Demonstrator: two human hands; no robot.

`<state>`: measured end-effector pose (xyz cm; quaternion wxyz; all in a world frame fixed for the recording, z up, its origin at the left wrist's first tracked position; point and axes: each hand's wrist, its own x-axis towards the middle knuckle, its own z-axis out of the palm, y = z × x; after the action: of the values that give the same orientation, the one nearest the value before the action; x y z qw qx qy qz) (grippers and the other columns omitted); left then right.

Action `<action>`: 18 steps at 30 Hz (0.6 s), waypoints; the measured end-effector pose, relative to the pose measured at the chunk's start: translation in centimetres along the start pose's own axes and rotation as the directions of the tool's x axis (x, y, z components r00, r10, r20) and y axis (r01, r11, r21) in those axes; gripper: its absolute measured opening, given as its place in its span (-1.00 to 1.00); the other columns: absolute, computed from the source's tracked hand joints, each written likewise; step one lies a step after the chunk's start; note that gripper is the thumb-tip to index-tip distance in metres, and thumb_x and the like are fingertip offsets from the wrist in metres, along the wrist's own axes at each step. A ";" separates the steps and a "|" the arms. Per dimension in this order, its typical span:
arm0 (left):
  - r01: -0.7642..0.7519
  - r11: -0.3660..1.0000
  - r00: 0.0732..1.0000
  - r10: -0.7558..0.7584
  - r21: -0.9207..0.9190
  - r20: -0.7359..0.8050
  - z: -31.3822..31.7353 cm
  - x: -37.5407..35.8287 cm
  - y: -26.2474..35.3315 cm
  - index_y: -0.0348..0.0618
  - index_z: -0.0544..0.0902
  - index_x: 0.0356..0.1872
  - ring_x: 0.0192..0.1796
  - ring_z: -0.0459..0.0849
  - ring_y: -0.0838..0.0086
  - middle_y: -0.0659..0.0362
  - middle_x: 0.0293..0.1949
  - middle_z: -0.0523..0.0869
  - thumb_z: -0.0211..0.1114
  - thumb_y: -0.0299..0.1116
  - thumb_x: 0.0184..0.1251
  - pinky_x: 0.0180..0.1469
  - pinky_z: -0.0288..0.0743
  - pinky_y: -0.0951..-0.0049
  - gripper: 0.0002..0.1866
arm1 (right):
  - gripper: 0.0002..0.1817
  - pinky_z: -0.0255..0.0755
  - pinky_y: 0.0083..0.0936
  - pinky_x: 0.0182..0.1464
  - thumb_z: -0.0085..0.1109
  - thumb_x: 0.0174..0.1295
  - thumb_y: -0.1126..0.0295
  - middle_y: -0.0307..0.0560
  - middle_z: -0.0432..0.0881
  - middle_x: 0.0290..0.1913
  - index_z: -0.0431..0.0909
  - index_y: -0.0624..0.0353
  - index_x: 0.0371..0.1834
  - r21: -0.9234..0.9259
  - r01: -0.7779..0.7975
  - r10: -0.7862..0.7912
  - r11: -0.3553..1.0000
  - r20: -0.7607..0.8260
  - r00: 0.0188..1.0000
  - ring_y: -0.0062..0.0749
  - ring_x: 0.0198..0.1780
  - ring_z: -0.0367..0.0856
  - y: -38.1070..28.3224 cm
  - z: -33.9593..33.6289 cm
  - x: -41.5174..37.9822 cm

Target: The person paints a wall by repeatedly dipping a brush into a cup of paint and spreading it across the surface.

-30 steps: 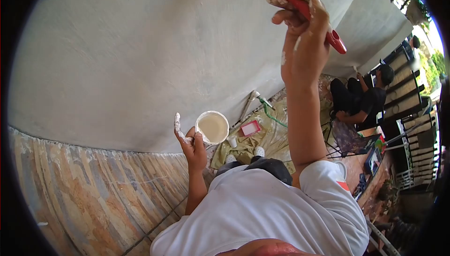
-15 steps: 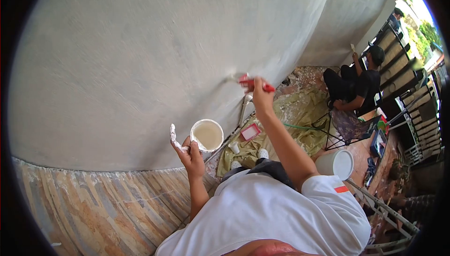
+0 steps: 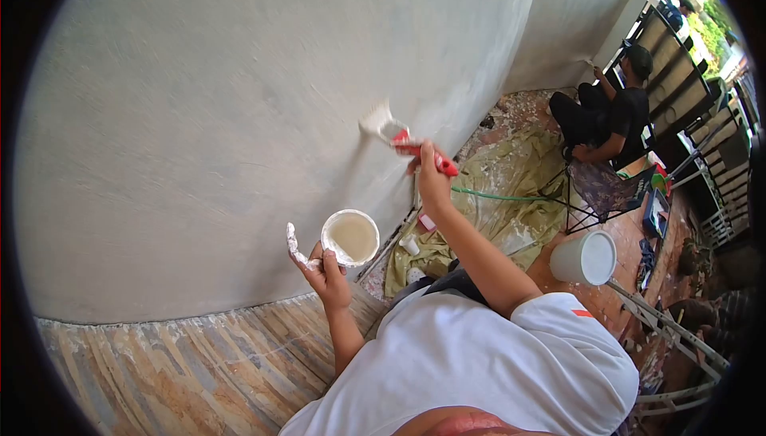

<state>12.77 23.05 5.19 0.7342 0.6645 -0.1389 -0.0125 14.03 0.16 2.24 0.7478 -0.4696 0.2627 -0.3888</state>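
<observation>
At the far left and across the top, a broad pale wall (image 3: 199,117) filled most of the view, bare and unbroken until its corner at the far right. Below it, a band of striped floor tiles (image 3: 183,364) ran along the wall's foot, open and uncluttered toward the near left.

The left hand (image 3: 325,276) was raised near the middle, its grip closed around a small cup of pale paint (image 3: 350,237), with a paint-caked scraper (image 3: 294,246) sticking up from the same hand just left of the cup. The cup's rim stood close to the wall but apart from it.

Right of that, the right hand (image 3: 431,177) reached out to the wall, its grip wrapped around the red handle of a brush (image 3: 399,139); the white bristles pressed against the wall surface above and left of the hand. The wall around the bristles was free on every side.

Beneath the right arm, a spattered drop cloth (image 3: 511,197) lay along the wall's base with a green hose (image 3: 495,194) crossing it. Farther right stood a white bucket (image 3: 586,258) on the floor, and beyond it a second person (image 3: 606,121) in dark clothes crouched by the wall's corner, well apart from the painter. A dark railing (image 3: 702,117) closed the far right edge.
</observation>
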 end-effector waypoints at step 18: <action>0.061 0.994 0.992 -0.050 0.092 -0.114 -0.5 -0.2 -3.0 -0.10 0.06 0.39 -0.45 0.32 0.72 0.23 -0.17 0.55 -0.02 -0.43 0.35 -0.53 0.09 0.71 -0.41 | -0.65 0.43 -0.64 -0.41 -0.16 0.44 0.26 -0.07 0.65 -0.34 0.56 0.33 -0.19 0.303 0.163 -0.276 0.939 0.383 0.882 -0.58 -0.46 0.51 -12.0 6.1 -1.9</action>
<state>13.15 23.19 2.21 0.7077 0.7020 -0.0795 0.0110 13.58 1.73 15.71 0.7926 -0.4662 -0.0132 -0.3928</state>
